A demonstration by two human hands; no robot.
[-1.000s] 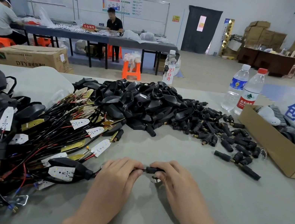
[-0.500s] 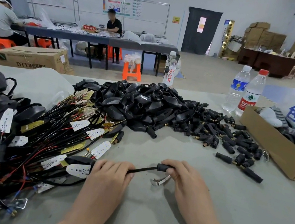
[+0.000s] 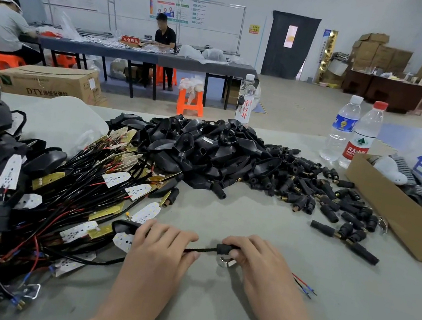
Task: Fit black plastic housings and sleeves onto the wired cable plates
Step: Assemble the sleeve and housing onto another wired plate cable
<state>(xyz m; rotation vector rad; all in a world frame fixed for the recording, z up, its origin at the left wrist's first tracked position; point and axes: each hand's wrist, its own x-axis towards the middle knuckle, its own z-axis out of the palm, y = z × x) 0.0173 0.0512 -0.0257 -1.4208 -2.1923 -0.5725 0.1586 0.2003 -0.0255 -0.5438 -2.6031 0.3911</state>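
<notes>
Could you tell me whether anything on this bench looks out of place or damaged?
Nothing looks damaged or spilled. One small metal clip sits alone just under the sleeve the right hand pinches, apart from every pile.

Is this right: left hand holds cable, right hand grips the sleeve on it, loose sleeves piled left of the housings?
No. Head view: the loose sleeves lie right of the housings, not left. Rest holds: left hand holds the cable, right hand grips the sleeve on it.
</notes>
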